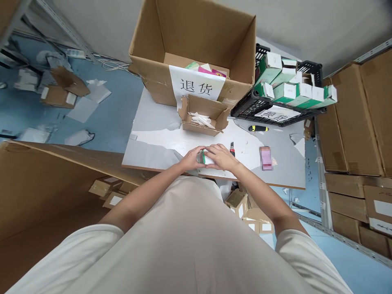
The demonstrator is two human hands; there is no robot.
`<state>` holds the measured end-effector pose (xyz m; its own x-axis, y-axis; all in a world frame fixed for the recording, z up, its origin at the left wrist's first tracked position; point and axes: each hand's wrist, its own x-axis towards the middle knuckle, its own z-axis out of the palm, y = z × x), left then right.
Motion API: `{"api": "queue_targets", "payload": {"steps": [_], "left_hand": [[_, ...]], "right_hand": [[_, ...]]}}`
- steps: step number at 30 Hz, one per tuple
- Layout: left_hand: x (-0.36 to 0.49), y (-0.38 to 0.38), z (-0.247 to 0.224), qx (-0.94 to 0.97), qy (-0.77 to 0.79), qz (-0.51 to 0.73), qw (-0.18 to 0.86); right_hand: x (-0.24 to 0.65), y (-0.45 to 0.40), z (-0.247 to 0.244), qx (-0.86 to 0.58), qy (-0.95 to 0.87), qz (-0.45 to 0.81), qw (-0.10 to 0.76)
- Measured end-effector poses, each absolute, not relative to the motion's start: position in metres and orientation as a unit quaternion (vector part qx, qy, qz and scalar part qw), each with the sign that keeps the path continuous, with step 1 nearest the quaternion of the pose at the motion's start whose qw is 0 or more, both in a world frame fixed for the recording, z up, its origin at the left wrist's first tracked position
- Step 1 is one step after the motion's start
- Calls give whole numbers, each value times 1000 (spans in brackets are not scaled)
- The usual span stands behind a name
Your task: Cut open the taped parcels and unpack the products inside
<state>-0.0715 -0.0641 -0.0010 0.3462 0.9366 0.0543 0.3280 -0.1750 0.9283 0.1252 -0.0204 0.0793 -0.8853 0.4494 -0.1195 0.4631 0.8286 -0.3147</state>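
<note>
Near the front edge of the white table, a small white and green box is between my two hands. My left hand grips its left end, where a green edge shows. From the right, my right hand wraps over the white part with bent fingers, hiding much of it. Just beyond my right hand lies a red and black utility knife. Behind my hands stands a small open cardboard box with several white slips inside.
A large carton with a paper sign stands at the back. Beside it, a black crate holds several green and white boxes. A yellow and black tool and a phone lie at right. Another open carton is at left.
</note>
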Motion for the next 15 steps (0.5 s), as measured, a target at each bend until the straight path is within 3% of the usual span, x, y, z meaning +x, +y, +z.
{"api": "queue_targets", "payload": {"steps": [6, 15], "left_hand": [[-74, -67, 2, 662, 454, 340, 490], [-75, -68, -1, 705, 418, 290, 494]], "right_hand": [[129, -38, 54, 309, 927, -209, -29], [130, -42, 52, 340, 921, -192, -8]]}}
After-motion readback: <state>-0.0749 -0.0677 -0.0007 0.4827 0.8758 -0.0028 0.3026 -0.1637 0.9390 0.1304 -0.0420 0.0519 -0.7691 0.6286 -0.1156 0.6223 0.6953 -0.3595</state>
